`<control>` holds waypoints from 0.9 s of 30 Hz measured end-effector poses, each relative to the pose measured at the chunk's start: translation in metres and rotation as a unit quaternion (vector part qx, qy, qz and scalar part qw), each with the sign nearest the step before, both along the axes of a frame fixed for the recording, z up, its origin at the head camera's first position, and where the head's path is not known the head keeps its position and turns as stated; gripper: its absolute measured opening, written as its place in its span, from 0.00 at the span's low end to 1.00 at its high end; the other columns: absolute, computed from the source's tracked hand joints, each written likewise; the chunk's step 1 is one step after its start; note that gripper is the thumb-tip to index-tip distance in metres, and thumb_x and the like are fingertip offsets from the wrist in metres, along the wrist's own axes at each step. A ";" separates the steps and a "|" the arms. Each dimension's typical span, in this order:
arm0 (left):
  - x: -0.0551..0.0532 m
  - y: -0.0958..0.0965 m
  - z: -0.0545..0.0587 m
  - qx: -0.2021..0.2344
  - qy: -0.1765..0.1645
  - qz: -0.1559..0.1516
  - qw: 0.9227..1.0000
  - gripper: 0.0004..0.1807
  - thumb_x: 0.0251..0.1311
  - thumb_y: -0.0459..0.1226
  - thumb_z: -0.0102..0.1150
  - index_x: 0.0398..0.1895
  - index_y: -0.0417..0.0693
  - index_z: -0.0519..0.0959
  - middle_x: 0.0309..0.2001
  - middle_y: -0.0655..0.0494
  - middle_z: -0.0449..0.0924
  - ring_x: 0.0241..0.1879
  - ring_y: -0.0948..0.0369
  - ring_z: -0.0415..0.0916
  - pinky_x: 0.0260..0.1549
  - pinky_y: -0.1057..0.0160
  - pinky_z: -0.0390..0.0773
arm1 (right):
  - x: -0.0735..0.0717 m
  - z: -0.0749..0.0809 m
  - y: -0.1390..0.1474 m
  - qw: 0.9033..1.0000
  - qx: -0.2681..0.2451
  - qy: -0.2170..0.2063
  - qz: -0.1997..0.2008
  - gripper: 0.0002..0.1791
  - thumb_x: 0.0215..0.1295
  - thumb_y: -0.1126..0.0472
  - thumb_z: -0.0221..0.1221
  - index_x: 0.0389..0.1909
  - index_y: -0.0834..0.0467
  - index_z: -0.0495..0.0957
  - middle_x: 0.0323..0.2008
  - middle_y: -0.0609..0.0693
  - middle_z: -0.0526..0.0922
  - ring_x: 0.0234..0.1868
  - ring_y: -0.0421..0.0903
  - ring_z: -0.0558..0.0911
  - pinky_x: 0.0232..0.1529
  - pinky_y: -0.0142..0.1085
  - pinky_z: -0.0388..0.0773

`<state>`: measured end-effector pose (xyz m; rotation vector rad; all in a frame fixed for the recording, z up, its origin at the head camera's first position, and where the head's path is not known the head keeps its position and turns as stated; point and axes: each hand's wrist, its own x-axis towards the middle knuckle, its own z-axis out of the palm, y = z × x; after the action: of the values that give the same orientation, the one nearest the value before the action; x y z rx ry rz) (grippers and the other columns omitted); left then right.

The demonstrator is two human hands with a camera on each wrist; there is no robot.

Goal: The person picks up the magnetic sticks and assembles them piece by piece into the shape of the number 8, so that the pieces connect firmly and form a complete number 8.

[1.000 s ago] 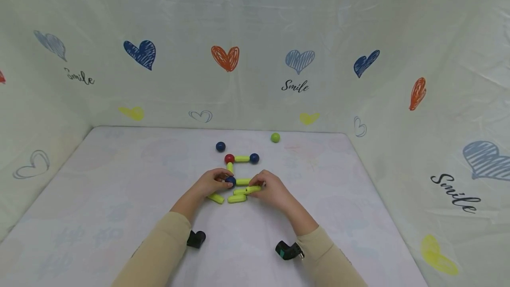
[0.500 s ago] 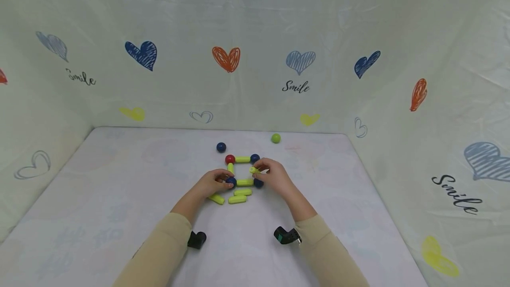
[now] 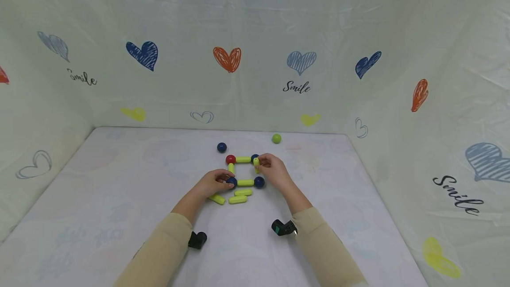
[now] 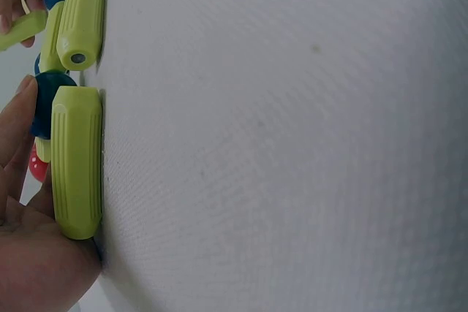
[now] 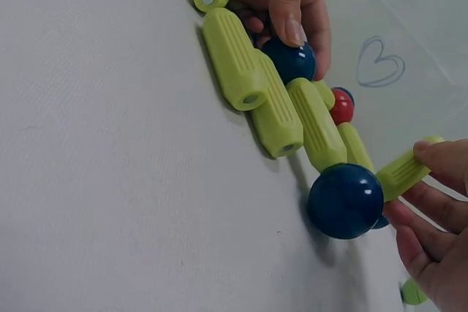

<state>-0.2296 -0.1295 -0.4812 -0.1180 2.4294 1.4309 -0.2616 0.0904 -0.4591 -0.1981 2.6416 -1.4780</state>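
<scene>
My left hand [image 3: 213, 182] grips a blue ball [image 5: 291, 60] between thumb and fingers, at the near left corner of a frame of yellow-green magnetic rods and balls. Between the finger and thumb of my right hand [image 3: 274, 171] is a yellow-green magnetic rod [image 5: 404, 173], tilted at the frame's right side, between the far blue ball [image 3: 254, 157] and the near right blue ball [image 3: 259, 182]. A red ball [image 3: 230, 159] forms the far left corner. One rod [image 3: 243, 160] spans the far side, another rod [image 3: 245, 183] the near side, and a third rod [image 3: 231, 168] the left.
Two loose rods, a nearer rod [image 3: 237, 199] and a farther rod [image 3: 243, 192], lie in front of the frame. Another rod [image 4: 77, 162] lies by my left hand. Behind stand a loose blue ball [image 3: 222, 147] and a green ball [image 3: 276, 138]. The white table [image 3: 119, 189] meets a printed cloth backdrop.
My right hand has carried its rod from the loose rods up to the frame's right side and turned it lengthwise. The near right blue ball has come into view. My left hand stays put.
</scene>
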 end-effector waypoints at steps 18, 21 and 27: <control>-0.001 0.000 -0.002 0.000 0.002 0.000 1.000 0.16 0.57 0.35 0.69 0.50 0.50 0.82 0.46 0.51 0.78 0.45 0.53 0.69 0.42 0.60 0.70 | -0.015 -0.013 -0.001 1.000 0.009 -0.004 -0.023 0.17 0.63 0.62 0.65 0.52 0.60 0.77 0.33 0.51 0.81 0.33 0.45 0.77 0.33 0.35 0.73; -0.002 0.000 -0.002 -0.002 0.001 0.000 1.000 0.16 0.57 0.36 0.69 0.50 0.51 0.82 0.46 0.51 0.78 0.45 0.53 0.68 0.42 0.60 0.70 | -0.016 -0.015 -0.001 1.000 0.014 -0.010 -0.026 0.17 0.63 0.61 0.65 0.51 0.60 0.77 0.32 0.51 0.80 0.32 0.45 0.77 0.33 0.36 0.73; -0.001 0.000 -0.001 -0.006 0.001 -0.001 1.000 0.16 0.57 0.36 0.69 0.50 0.51 0.82 0.46 0.51 0.78 0.45 0.52 0.69 0.42 0.60 0.71 | -0.017 -0.019 -0.003 0.999 0.022 -0.022 -0.030 0.17 0.62 0.61 0.66 0.50 0.60 0.76 0.32 0.52 0.80 0.31 0.45 0.77 0.33 0.37 0.73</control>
<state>-0.2302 -0.1292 -0.4822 -0.1180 2.4401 1.4156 -0.2790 0.0878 -0.4778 -0.0834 2.6648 -1.4226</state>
